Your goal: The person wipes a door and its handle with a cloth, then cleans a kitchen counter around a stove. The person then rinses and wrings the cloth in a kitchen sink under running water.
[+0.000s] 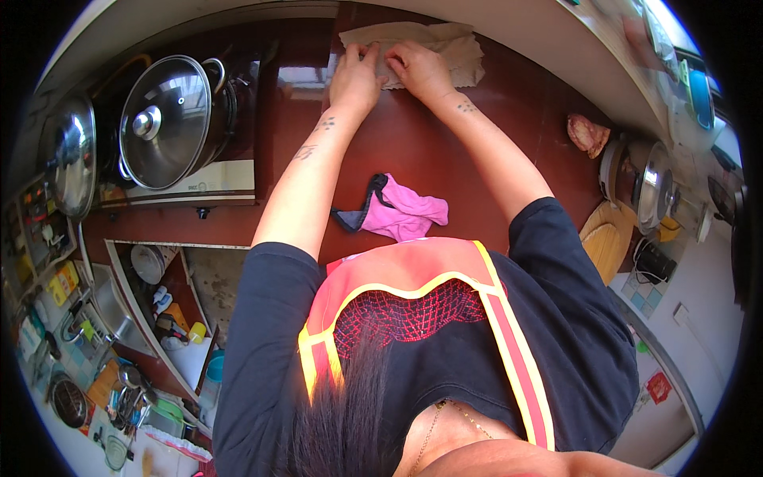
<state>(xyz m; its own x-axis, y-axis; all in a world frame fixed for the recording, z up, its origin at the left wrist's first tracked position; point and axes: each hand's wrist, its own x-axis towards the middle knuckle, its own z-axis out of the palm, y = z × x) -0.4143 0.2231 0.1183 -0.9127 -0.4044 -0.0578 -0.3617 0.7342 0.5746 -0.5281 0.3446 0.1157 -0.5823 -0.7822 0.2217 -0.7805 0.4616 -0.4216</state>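
A beige cloth (459,50) lies spread, partly rumpled, at the far edge of the dark red tabletop (405,137). My left hand (356,77) is over the cloth's left part, fingers apart and bent down towards it. Close to its right, my right hand (420,70) has its fingers curled over the cloth; whether it pinches the fabric is hidden. Nearer my body lies a crumpled pink cloth (405,208) with dark trim, touched by neither hand.
At left, a pot with a glass lid (167,122) stands on the stove, beside another lidded pan (74,155). To the right are a reddish-brown piece of something (587,134), a lidded electric pot (650,185) and a round wooden board (608,238).
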